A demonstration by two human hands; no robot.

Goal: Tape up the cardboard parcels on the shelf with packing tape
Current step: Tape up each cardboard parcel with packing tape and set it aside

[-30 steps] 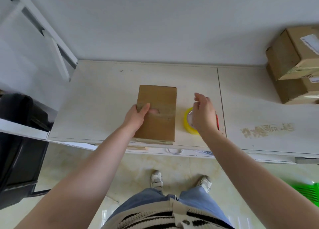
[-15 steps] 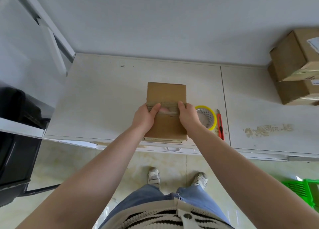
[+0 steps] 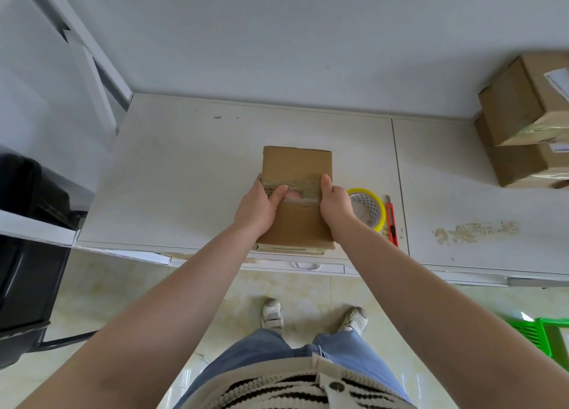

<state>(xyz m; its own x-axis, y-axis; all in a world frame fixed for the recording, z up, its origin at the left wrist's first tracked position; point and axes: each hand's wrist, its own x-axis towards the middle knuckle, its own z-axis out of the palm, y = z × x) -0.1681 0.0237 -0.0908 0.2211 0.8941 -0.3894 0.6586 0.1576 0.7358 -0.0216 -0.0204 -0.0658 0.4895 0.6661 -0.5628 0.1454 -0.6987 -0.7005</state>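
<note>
White shelf (image 3: pixel 184 168): parcel (image 3: pixel 297 224) between hands, left hand (image 3: pixel 258 207), right hand (image 3: pixel 335 200) gripping sides.

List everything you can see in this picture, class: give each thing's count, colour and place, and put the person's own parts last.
cardboard parcel: one, brown, shelf middle
tape band: one, clear, across the parcel
tape roll: one, yellow, right of the parcel
utility knife: one, red, right of the roll
stacked boxes: two, brown, far right
shelf: one, off-white
basket: one, green, floor right
chair: one, black, left
left hand: grips parcel's left edge
right hand: grips parcel's right edge
</note>
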